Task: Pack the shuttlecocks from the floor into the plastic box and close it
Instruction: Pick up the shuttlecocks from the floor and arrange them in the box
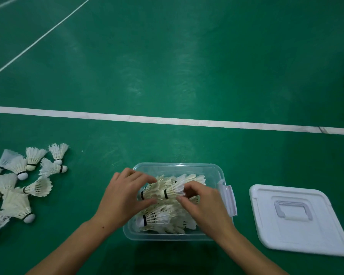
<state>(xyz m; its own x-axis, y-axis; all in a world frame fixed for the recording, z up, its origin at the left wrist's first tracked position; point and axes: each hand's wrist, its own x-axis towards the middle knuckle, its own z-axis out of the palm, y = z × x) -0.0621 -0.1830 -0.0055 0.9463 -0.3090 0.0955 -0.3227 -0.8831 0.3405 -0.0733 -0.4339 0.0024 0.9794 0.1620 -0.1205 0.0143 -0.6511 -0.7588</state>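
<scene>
Gripping shuttlecocks (159, 192) over the half-full plastic box (177, 167), left hand (123, 197) and right hand (203, 203) both curl.

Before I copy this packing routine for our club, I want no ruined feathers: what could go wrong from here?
1. Both hands, left hand and right hand, grip white feather shuttlecocks above the clear plastic box; pressing them down could bend feathers.
2. A pile of white shuttlecocks still lies on the green floor; the box already looks fairly full, so the white plastic lid may not shut.
</scene>
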